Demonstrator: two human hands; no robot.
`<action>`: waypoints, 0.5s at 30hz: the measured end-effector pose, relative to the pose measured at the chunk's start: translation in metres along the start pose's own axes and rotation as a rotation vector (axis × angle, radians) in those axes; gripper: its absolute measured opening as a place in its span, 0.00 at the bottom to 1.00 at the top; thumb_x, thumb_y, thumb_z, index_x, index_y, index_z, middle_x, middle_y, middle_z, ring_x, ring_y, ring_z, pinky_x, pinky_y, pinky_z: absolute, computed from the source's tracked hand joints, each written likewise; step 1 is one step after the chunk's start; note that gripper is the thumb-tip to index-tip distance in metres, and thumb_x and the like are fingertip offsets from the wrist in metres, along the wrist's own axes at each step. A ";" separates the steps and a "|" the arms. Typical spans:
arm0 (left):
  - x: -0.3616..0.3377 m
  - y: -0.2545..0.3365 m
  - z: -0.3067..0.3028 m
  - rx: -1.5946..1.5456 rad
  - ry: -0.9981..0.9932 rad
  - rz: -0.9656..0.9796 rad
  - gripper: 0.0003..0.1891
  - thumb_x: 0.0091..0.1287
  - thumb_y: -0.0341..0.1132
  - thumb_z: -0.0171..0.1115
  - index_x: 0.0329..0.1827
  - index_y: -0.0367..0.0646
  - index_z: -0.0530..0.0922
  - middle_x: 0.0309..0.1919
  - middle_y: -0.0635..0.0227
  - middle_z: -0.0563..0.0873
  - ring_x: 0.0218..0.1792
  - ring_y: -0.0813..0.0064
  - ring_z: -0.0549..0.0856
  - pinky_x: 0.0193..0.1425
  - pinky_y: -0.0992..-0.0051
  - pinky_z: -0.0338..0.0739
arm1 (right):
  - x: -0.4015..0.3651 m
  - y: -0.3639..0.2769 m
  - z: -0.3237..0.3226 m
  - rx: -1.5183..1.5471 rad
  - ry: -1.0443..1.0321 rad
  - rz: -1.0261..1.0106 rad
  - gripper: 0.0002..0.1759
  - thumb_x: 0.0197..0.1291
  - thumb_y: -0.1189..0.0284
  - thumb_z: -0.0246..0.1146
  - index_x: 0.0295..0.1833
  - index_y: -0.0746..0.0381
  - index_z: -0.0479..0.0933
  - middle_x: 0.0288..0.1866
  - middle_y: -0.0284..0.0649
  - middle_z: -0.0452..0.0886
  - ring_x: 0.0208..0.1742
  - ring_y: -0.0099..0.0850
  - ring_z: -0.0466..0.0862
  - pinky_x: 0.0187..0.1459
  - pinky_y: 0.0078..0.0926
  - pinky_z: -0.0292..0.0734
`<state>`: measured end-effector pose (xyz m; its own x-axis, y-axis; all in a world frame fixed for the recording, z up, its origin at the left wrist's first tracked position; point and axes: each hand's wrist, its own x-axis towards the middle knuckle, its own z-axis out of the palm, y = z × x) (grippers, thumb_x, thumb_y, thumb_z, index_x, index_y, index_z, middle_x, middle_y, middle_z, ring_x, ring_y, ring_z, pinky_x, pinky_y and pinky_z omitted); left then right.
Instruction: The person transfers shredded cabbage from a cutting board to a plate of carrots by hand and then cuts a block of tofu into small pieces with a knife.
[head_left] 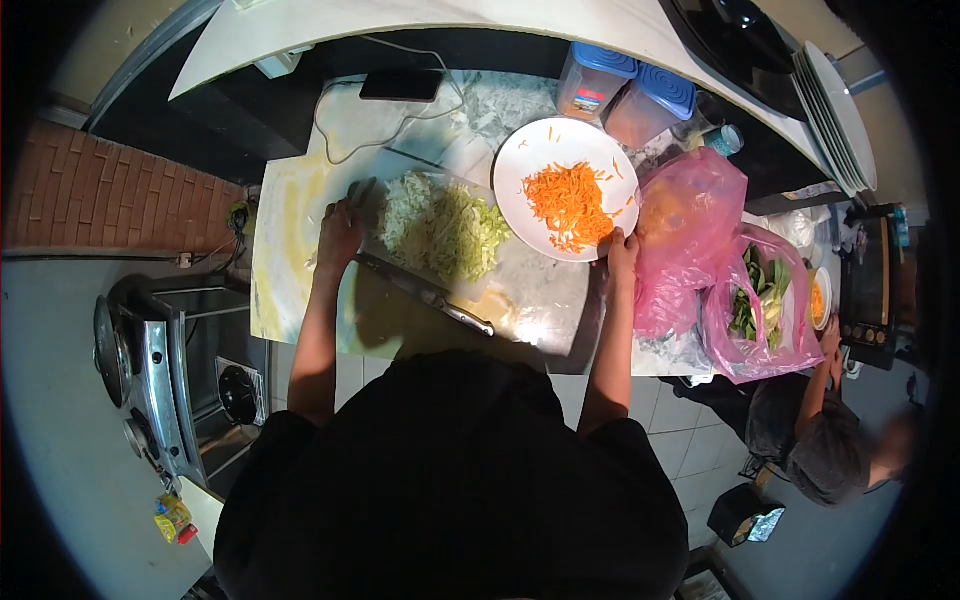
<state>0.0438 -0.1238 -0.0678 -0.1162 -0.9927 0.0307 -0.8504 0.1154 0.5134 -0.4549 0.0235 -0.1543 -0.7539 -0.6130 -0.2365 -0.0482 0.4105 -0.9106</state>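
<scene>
A white plate (513, 185) with shredded orange carrot (570, 205) lies at the right of the work surface. My right hand (622, 252) grips its lower right rim. Left of the plate, shredded pale green vegetable (465, 232) and a whiter shredded heap (405, 215) lie on a see-through board or tray. My left hand (341, 232) is at the left edge of that board, its fingers bent around the edge. A knife (430, 296) lies just below the heaps, its handle toward the lower right.
Pink plastic bags (692, 215), one with leafy greens (765, 300), stand right of the plate. Two blue-lidded containers (597, 80) and a phone (400, 86) with a cable are at the back. Another person (830, 440) is at the far right, a hand near a small bowl (820, 298).
</scene>
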 end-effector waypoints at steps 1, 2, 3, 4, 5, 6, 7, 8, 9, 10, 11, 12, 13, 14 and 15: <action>0.001 -0.004 0.002 0.008 0.008 0.006 0.20 0.72 0.36 0.53 0.61 0.31 0.74 0.53 0.38 0.80 0.55 0.38 0.80 0.61 0.50 0.75 | 0.001 0.002 -0.001 0.001 0.000 0.001 0.26 0.73 0.60 0.54 0.66 0.68 0.69 0.48 0.43 0.81 0.49 0.32 0.80 0.51 0.30 0.75; 0.002 -0.007 0.005 0.015 0.015 0.011 0.20 0.72 0.36 0.53 0.60 0.31 0.75 0.52 0.38 0.81 0.55 0.39 0.80 0.61 0.49 0.75 | 0.001 0.003 -0.003 0.007 -0.016 0.044 0.26 0.72 0.59 0.54 0.65 0.68 0.70 0.48 0.44 0.82 0.48 0.36 0.82 0.51 0.34 0.76; 0.003 -0.006 0.004 0.015 0.014 0.010 0.20 0.72 0.36 0.53 0.60 0.31 0.75 0.52 0.38 0.81 0.55 0.39 0.80 0.61 0.49 0.75 | 0.000 0.001 -0.005 0.012 -0.033 0.088 0.25 0.72 0.59 0.54 0.63 0.68 0.71 0.48 0.45 0.83 0.48 0.40 0.84 0.52 0.38 0.77; 0.004 -0.003 0.001 0.015 -0.001 -0.021 0.19 0.72 0.36 0.52 0.59 0.31 0.75 0.51 0.38 0.81 0.54 0.39 0.80 0.61 0.49 0.75 | -0.010 -0.017 -0.010 0.011 -0.036 0.088 0.25 0.72 0.59 0.54 0.63 0.68 0.71 0.48 0.45 0.83 0.48 0.40 0.84 0.52 0.38 0.77; 0.005 -0.003 -0.001 0.017 -0.014 -0.055 0.19 0.72 0.36 0.51 0.57 0.30 0.76 0.50 0.38 0.81 0.54 0.39 0.80 0.61 0.49 0.75 | -0.032 -0.053 -0.016 -0.019 -0.075 0.156 0.24 0.72 0.59 0.53 0.60 0.69 0.73 0.46 0.48 0.84 0.47 0.44 0.85 0.52 0.41 0.77; 0.005 -0.006 -0.001 0.023 -0.011 -0.065 0.19 0.72 0.36 0.51 0.57 0.30 0.76 0.50 0.38 0.81 0.54 0.39 0.80 0.61 0.49 0.75 | -0.051 -0.077 -0.019 -0.048 -0.117 0.225 0.23 0.72 0.60 0.52 0.57 0.69 0.76 0.44 0.52 0.85 0.45 0.48 0.86 0.51 0.45 0.78; 0.008 -0.010 0.001 0.019 -0.007 -0.070 0.18 0.72 0.36 0.51 0.56 0.31 0.76 0.49 0.37 0.81 0.53 0.39 0.81 0.60 0.49 0.75 | -0.065 -0.080 -0.022 -0.048 -0.130 0.225 0.23 0.72 0.60 0.52 0.57 0.69 0.76 0.44 0.52 0.85 0.45 0.48 0.86 0.51 0.45 0.78; 0.010 -0.013 0.002 0.014 -0.003 -0.074 0.17 0.72 0.35 0.50 0.54 0.32 0.77 0.49 0.37 0.81 0.52 0.40 0.81 0.59 0.50 0.76 | -0.080 -0.080 -0.026 -0.303 -0.129 0.063 0.22 0.72 0.60 0.52 0.54 0.70 0.78 0.42 0.56 0.85 0.45 0.49 0.87 0.50 0.46 0.78; 0.013 -0.014 0.001 0.018 0.004 -0.081 0.17 0.72 0.35 0.50 0.54 0.32 0.77 0.49 0.37 0.81 0.52 0.40 0.81 0.59 0.50 0.76 | -0.092 -0.083 -0.029 -0.554 -0.124 -0.106 0.22 0.72 0.61 0.52 0.50 0.70 0.79 0.40 0.60 0.85 0.44 0.50 0.88 0.48 0.46 0.79; 0.013 -0.015 0.002 0.026 0.001 -0.062 0.16 0.71 0.34 0.50 0.54 0.32 0.77 0.48 0.37 0.81 0.51 0.39 0.82 0.58 0.50 0.76 | -0.110 -0.096 -0.028 -0.513 -0.231 0.006 0.21 0.72 0.62 0.52 0.49 0.70 0.80 0.40 0.61 0.85 0.46 0.51 0.87 0.48 0.46 0.79; 0.014 -0.017 0.003 0.034 -0.005 -0.042 0.16 0.71 0.34 0.49 0.54 0.33 0.78 0.47 0.36 0.82 0.50 0.39 0.82 0.57 0.50 0.77 | -0.128 -0.106 -0.023 -0.471 -0.337 0.122 0.20 0.72 0.63 0.52 0.47 0.70 0.81 0.40 0.63 0.84 0.47 0.51 0.87 0.49 0.45 0.79; 0.014 -0.021 0.006 0.042 -0.006 -0.047 0.16 0.71 0.34 0.49 0.54 0.33 0.78 0.47 0.36 0.82 0.50 0.39 0.82 0.57 0.50 0.77 | -0.139 -0.086 -0.015 -0.397 -0.437 0.006 0.19 0.72 0.64 0.53 0.51 0.70 0.80 0.41 0.63 0.84 0.48 0.52 0.86 0.50 0.45 0.78; 0.016 -0.024 0.009 0.033 0.014 -0.016 0.15 0.71 0.33 0.49 0.53 0.34 0.78 0.46 0.37 0.82 0.49 0.38 0.82 0.57 0.51 0.77 | -0.152 -0.083 -0.003 -0.317 -0.530 -0.108 0.19 0.72 0.65 0.53 0.54 0.69 0.79 0.43 0.62 0.84 0.49 0.53 0.86 0.50 0.44 0.78; 0.019 -0.027 0.011 0.021 0.034 0.019 0.15 0.71 0.33 0.49 0.53 0.34 0.78 0.45 0.38 0.83 0.48 0.38 0.83 0.57 0.51 0.77 | -0.163 -0.082 0.010 -0.291 -0.593 -0.154 0.20 0.71 0.67 0.53 0.59 0.69 0.77 0.45 0.64 0.84 0.50 0.54 0.85 0.52 0.44 0.78; 0.023 -0.027 0.011 0.027 0.034 0.025 0.15 0.71 0.33 0.49 0.53 0.34 0.78 0.45 0.38 0.83 0.48 0.38 0.83 0.57 0.51 0.77 | -0.179 -0.099 0.025 -0.265 -0.653 -0.202 0.22 0.70 0.68 0.53 0.63 0.69 0.74 0.47 0.65 0.83 0.52 0.55 0.85 0.54 0.44 0.78</action>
<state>0.0581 -0.1489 -0.0900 -0.1204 -0.9901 0.0729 -0.8608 0.1406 0.4891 -0.2982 0.0756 -0.0299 -0.1737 -0.9375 -0.3015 -0.3639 0.3456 -0.8650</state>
